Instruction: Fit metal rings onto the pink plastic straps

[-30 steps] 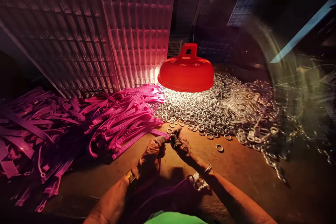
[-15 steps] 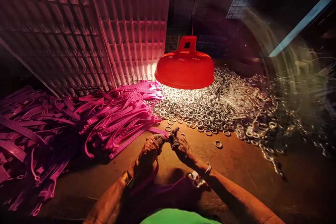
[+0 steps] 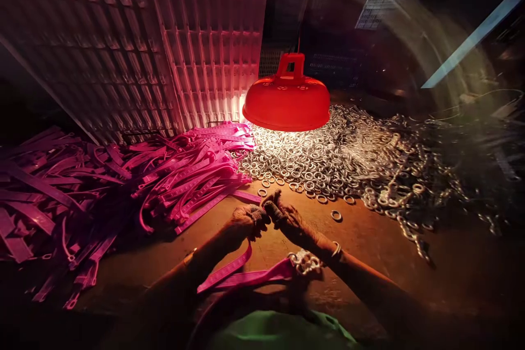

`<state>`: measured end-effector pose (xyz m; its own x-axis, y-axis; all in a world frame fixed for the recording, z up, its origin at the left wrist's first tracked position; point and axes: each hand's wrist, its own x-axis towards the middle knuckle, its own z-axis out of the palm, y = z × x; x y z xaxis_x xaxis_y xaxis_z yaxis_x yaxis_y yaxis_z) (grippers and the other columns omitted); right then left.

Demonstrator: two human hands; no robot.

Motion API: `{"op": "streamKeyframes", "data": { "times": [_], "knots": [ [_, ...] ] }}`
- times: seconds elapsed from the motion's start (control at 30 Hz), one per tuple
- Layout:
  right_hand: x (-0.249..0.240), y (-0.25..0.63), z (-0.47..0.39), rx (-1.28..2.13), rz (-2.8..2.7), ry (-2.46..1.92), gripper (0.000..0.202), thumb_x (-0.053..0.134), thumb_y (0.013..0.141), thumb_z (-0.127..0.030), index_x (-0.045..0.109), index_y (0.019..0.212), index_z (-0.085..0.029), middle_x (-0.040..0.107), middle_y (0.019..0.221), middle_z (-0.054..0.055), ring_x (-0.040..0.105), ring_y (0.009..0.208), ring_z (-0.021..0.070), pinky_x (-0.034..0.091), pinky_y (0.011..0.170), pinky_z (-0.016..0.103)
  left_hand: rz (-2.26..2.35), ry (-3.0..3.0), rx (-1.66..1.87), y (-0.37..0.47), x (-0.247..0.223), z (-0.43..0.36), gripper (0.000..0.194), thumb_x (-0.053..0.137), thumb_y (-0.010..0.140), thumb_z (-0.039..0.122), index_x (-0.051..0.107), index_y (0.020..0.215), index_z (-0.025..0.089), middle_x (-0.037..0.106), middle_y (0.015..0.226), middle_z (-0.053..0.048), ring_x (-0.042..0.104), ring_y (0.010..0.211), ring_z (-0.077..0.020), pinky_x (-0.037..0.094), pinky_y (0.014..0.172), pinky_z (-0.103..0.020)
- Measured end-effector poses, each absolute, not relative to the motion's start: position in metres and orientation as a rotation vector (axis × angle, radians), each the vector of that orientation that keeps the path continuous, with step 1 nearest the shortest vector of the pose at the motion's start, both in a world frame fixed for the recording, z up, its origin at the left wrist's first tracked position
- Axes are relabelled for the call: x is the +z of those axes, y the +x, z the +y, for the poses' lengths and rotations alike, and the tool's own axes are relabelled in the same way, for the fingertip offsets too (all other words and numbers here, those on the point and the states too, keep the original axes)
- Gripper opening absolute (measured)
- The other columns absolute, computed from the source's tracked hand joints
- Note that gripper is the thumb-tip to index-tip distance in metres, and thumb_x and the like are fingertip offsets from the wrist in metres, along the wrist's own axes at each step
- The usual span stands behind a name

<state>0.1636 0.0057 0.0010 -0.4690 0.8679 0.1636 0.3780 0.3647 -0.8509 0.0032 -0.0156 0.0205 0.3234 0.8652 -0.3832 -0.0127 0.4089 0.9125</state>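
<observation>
My left hand (image 3: pixel 245 221), with finger coverings on its fingertips, is closed on a pink strap (image 3: pixel 234 267) that trails below it toward me. Against its fingers my right hand (image 3: pixel 289 217) is closed too, its fingers bent in a pinch. What lies between the two hands' fingertips is hidden. Nearer to me, under the hands, more pink strap (image 3: pixel 262 276) leads to a small cluster of metal rings (image 3: pixel 305 261) on the table (image 3: pixel 348 273). One loose ring (image 3: pixel 336 215) rests to the right of my right hand.
Many pink straps (image 3: pixel 197 175) are heaped at the left. A wide pile of metal rings (image 3: pixel 311 167) spreads across the back and right. Above it hangs a red lamp (image 3: pixel 286 99). Ribbed translucent panels (image 3: pixel 209 49) stand behind the straps.
My hands have drawn together at the fingertips, and the pink piece seen between them earlier is now covered. My left forearm is in deeper shadow. The view has shifted slightly.
</observation>
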Motion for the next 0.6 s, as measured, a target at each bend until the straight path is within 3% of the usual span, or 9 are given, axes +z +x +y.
{"op": "streamKeyframes", "data": {
  "times": [0.1,0.2,0.3,0.47,0.6],
  "knots": [
    [0.012,0.173,-0.015,1.256,-2.066,-1.011,0.028,0.041,0.093,-0.043,0.044,0.104,-0.018,0.046,0.064,-0.005,0.036,0.047,0.0077,0.030,0.040,0.017,1.082,1.012,0.664,-0.001,0.052,-0.017,0.037,0.066,0.062,0.051,0.049,0.056,0.018,0.034,0.042,0.010,0.021,0.036,-0.0029,0.012,0.039,-0.022],
    [0.018,0.184,-0.045,1.221,-2.197,-0.933,0.033,0.050,0.090,-0.033,0.039,0.116,-0.017,0.046,0.063,-0.007,0.028,0.048,0.0069,0.022,0.043,0.019,1.109,1.101,0.511,-0.004,0.069,-0.024,0.037,0.067,0.061,0.050,0.053,0.051,0.017,0.030,0.038,0.010,0.019,0.036,-0.0035,0.008,0.041,-0.026],
    [0.020,0.194,-0.075,1.083,-2.268,-0.963,0.031,0.049,0.091,-0.026,0.039,0.119,-0.018,0.056,0.069,-0.003,0.032,0.050,0.0073,0.022,0.048,0.022,1.046,1.125,0.398,-0.007,0.066,-0.038,0.034,0.068,0.062,0.046,0.060,0.053,0.014,0.034,0.041,0.007,0.023,0.041,-0.0053,0.009,0.044,-0.028],
    [0.015,0.197,-0.108,1.073,-2.300,-1.091,0.018,0.044,0.089,-0.021,0.040,0.106,-0.019,0.061,0.068,0.001,0.041,0.048,0.0094,0.025,0.046,0.022,0.862,1.049,0.332,-0.007,0.046,-0.070,0.045,0.065,0.073,0.053,0.049,0.052,0.017,0.036,0.051,0.004,0.029,0.049,-0.0078,0.018,0.048,-0.028],
    [0.005,0.194,-0.120,1.088,-2.187,-1.163,0.020,0.046,0.087,-0.027,0.039,0.103,-0.019,0.060,0.066,0.000,0.042,0.046,0.0104,0.027,0.044,0.022,0.781,0.990,0.388,-0.003,0.039,-0.088,0.050,0.061,0.076,0.060,0.050,0.055,0.016,0.043,0.056,0.001,0.036,0.053,-0.0104,0.025,0.050,-0.028]
  ]
}}
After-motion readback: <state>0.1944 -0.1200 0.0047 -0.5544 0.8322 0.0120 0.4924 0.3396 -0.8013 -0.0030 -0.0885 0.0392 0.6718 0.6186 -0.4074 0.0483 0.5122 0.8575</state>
